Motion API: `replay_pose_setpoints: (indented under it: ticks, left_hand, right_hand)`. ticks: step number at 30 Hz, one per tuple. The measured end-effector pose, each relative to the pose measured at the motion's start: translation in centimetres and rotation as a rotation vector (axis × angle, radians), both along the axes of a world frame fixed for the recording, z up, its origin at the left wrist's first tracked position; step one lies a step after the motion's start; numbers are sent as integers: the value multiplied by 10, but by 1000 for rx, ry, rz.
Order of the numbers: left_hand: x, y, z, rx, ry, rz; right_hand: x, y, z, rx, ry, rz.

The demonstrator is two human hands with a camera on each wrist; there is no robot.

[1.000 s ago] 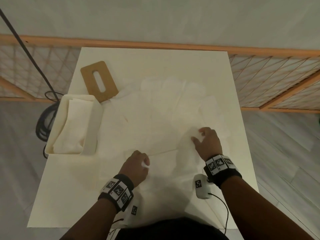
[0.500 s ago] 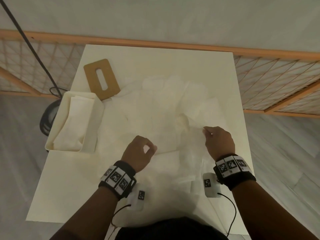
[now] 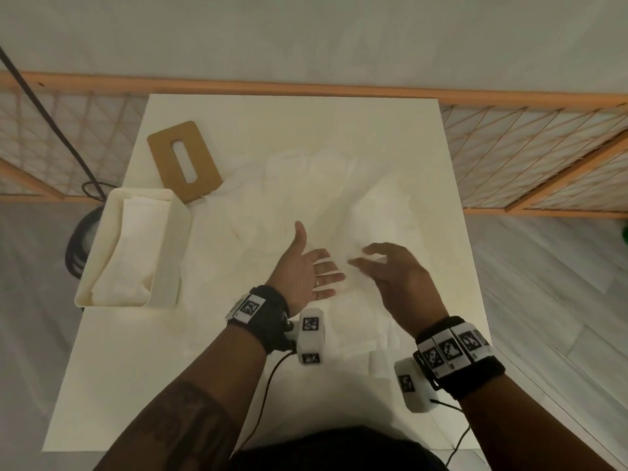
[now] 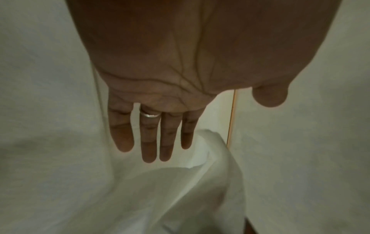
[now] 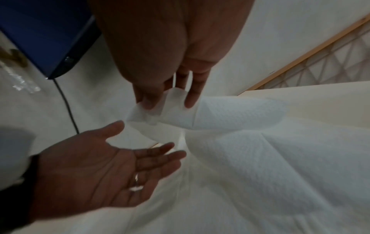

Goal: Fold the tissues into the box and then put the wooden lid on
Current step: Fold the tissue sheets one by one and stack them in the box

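**Right hand lifts a tissue edge toward an upturned left palm**

The left hand (image 3: 304, 273) hovers palm up over the middle of the white table (image 3: 102, 385), its 4 fingers (image 4: 148, 142) straight and slightly spread, thumb pointing away from the body. It grasps nothing. A ring (image 4: 150, 114) sits on 1 finger.

The right hand (image 3: 397, 280) is just beside it, back of the hand upward, and pinches the raised corner of a tissue (image 5: 236, 114) between thumb and fingertips (image 5: 192, 99). From the right wrist view the corner stands up off the table and bends toward the left hand (image 5: 96, 171), whose fingertips are near the paper but apart from it. The rest of the sheet trails down onto the loose tissues (image 3: 306, 185) that lie spread and overlapping across the table's centre and right side.

The white box (image 3: 170, 253) stands at the table's left edge, open at the top, with folded tissues (image 3: 132, 253) lying inside along its length. The wooden lid (image 3: 185, 164), a brown board with 1 oblong slot, lies flat on the table just beyond the box, its near corner close to the box's far corner.

Both wrists carry black bands with printed marker tags (image 3: 448, 348) and a white camera unit (image 3: 311, 336). A wooden lattice fence (image 3: 530, 158) runs behind the table, and a black cable (image 3: 51, 107) hangs at the left.
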State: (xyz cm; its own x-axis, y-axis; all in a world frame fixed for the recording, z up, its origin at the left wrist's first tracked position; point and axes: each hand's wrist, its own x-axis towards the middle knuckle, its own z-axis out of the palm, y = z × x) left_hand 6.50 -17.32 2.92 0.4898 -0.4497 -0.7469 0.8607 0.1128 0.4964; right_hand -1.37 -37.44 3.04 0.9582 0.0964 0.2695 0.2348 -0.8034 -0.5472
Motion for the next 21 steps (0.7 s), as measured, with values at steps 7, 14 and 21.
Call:
replay_pose_setpoints:
  ticks: [7,14,21]
  left_hand:
    - [20,33,6,-54,-85,119]
    - [9,62,9,70,-121,168]
    - [-31,73,21,-147,-99,376]
  right_hand:
    - [-14,12,-4,31,60,312]
    - [-20,16,-7,649,399,-122]
    - [20,32,15,1455,1217,-431]
